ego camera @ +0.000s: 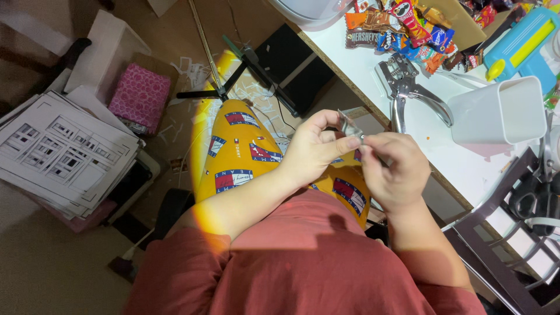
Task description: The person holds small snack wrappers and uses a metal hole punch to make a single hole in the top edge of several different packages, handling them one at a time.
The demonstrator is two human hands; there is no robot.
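Head view. We see the left hand point(312, 149) and the right hand point(392, 169) brought together over the lap, just below the near edge of the white counter point(443, 157). Both pinch one small, thin, silvery piece point(350, 125), which looks like a bit of foil or clear wrapper; its exact kind is too small to tell. The left thumb and forefinger close on its lower edge, while the right fingertips meet it from the opposite side, so the piece stands upright between them. We judge that it is held close to the body and clear of the counter so that both hands can work its edge finely.

Taking the counter as landmark: on it, near the edge beside the hands, lies a metal hole punch point(402, 87), handles pointing toward the person, within easy reach. Further in stands a white plastic tub point(499, 111), and at the far side a heap of sweet wrappers point(402, 29) beside a blue and yellow device point(522, 44). Off the counter, on the floor well to the left, rest a stack of printed sheets point(64, 154) and a pink box point(140, 96); paper scraps point(192, 73) litter the floor between them and the counter.
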